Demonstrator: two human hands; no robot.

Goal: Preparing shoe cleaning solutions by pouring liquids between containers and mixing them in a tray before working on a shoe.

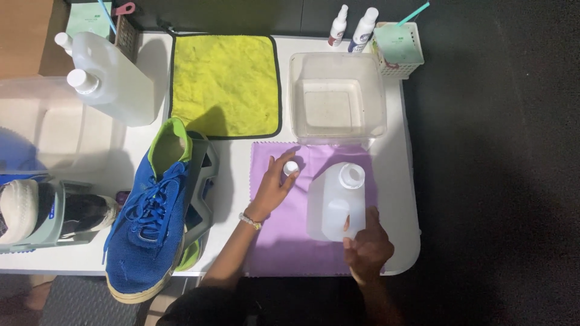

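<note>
My left hand (273,187) rests on a purple cloth (284,238) and pinches a small white cap (291,168) between thumb and fingers. My right hand (367,246) grips the handle side of a translucent plastic jug (335,202) that stands upright on the same cloth, its neck open at the top. Just beyond the jug sits a clear plastic tub (336,98), which looks empty.
A blue shoe with a green lining (151,211) sits on a stand at the left of the white table (232,157). Behind it lie a yellow towel (225,83) and two capped jugs (112,78). Spray bottles (353,27) and a small basket (397,51) stand at the back right.
</note>
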